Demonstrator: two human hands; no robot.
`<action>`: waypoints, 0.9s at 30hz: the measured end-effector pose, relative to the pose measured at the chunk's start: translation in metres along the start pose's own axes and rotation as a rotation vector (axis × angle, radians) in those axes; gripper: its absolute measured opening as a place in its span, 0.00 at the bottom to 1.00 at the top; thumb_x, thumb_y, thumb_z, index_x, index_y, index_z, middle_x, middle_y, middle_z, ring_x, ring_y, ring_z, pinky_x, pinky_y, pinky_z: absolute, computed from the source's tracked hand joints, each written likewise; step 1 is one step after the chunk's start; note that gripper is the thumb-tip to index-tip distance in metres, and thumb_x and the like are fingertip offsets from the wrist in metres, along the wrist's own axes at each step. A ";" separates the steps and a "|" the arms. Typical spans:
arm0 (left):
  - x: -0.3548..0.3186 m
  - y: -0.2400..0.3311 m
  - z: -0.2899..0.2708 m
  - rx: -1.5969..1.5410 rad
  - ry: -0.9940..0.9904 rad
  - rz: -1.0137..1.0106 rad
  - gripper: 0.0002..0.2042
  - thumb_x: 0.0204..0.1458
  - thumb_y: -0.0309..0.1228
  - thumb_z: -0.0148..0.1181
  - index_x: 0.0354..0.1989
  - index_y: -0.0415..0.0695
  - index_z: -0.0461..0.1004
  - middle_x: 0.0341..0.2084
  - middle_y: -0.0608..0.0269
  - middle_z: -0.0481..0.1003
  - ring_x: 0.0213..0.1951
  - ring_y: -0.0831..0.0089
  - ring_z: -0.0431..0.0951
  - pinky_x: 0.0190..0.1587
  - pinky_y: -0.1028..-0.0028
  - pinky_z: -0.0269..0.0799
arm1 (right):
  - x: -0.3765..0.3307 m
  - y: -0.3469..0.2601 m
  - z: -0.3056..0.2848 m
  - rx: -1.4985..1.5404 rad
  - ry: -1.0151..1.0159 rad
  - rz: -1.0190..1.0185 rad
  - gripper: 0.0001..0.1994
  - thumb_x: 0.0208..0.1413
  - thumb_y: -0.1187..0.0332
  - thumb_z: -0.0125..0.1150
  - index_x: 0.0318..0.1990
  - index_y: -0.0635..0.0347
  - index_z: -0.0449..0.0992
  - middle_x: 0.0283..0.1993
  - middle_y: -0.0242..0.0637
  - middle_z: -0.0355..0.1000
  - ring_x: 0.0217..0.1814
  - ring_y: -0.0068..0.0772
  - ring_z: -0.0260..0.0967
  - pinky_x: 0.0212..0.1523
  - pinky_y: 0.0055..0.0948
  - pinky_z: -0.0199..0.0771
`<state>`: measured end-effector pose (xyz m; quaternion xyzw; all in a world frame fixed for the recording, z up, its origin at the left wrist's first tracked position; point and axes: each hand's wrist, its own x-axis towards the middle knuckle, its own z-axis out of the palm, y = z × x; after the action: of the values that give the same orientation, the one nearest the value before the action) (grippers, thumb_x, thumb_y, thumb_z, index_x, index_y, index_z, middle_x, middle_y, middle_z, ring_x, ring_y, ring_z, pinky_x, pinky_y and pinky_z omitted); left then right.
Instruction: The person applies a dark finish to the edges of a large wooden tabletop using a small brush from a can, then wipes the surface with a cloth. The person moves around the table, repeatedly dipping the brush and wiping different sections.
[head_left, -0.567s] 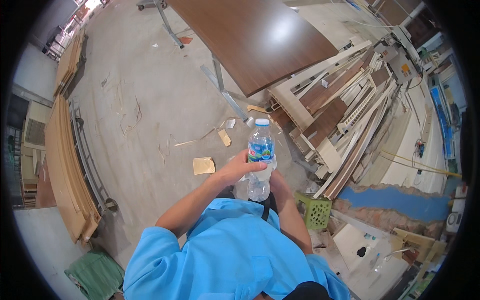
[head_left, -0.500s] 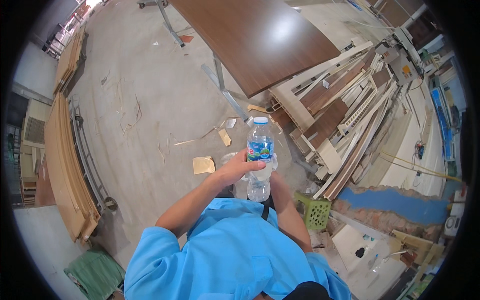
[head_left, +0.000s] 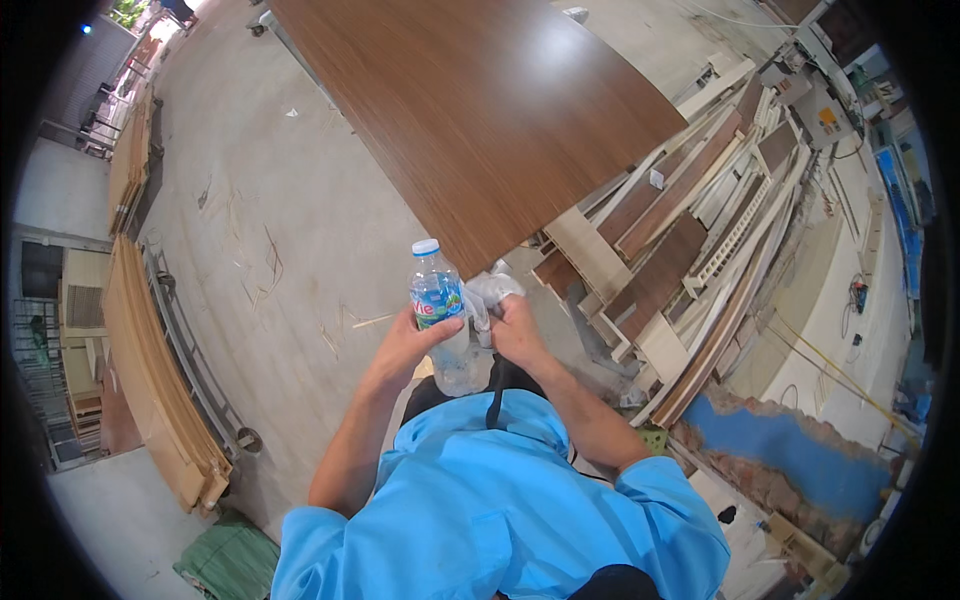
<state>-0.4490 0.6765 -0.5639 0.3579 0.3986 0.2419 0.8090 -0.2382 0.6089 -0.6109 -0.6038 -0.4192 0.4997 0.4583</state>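
A clear plastic water bottle (head_left: pixel 436 292) with a blue label and white cap stands upright in front of me, its cap on. My left hand (head_left: pixel 413 340) is wrapped around its middle, the thumb across the front just under the label. To the right of the bottle, my right hand (head_left: pixel 518 328) is closed on a crumpled white cloth (head_left: pixel 487 290), near the brown table's corner. Part of the cloth hangs down between the bottle and my right fingers. Whether it is fabric or thin plastic I cannot make out for sure.
A brown wood-grain tabletop (head_left: pixel 500 130) reaches toward me from the far side. At right lies a heap of boards and trim strips (head_left: pixel 670 240). Flat cardboard-coloured panels (head_left: pixel 160 370) lean at left beside a metal rail. A green covered bundle (head_left: pixel 230 560) sits at lower left.
I have come nearer to the tabletop. The bottle in my left hand has shifted left, and my right hand with the white cloth, earlier mostly hidden behind the bottle, now shows beside it.
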 end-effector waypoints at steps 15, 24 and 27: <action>0.114 0.005 -0.046 0.125 -0.126 -0.384 0.27 0.62 0.53 0.63 0.56 0.40 0.74 0.40 0.60 0.81 0.40 0.71 0.82 0.40 0.67 0.81 | 0.197 0.015 -0.213 -1.485 -0.010 -0.150 0.34 0.61 0.55 0.67 0.68 0.66 0.65 0.73 0.62 0.57 0.73 0.70 0.58 0.72 0.59 0.58; 0.140 0.033 -0.067 0.066 -0.234 -0.514 0.28 0.63 0.53 0.63 0.58 0.41 0.74 0.43 0.57 0.80 0.40 0.68 0.83 0.40 0.65 0.84 | 0.231 0.050 -0.116 -1.504 -0.043 -0.678 0.24 0.70 0.57 0.52 0.63 0.68 0.74 0.66 0.56 0.70 0.73 0.60 0.61 0.76 0.58 0.52; 0.143 0.049 -0.072 0.109 -0.242 -0.492 0.28 0.63 0.52 0.63 0.59 0.40 0.74 0.44 0.57 0.80 0.44 0.68 0.82 0.38 0.65 0.83 | 0.261 -0.003 -0.116 -1.684 -0.350 -0.310 0.20 0.69 0.60 0.52 0.58 0.65 0.77 0.61 0.54 0.73 0.67 0.56 0.67 0.75 0.55 0.54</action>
<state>-0.4324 0.8317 -0.6241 0.3197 0.3864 -0.0284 0.8647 -0.0849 0.8458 -0.6555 -0.5924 -0.7908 0.0417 -0.1484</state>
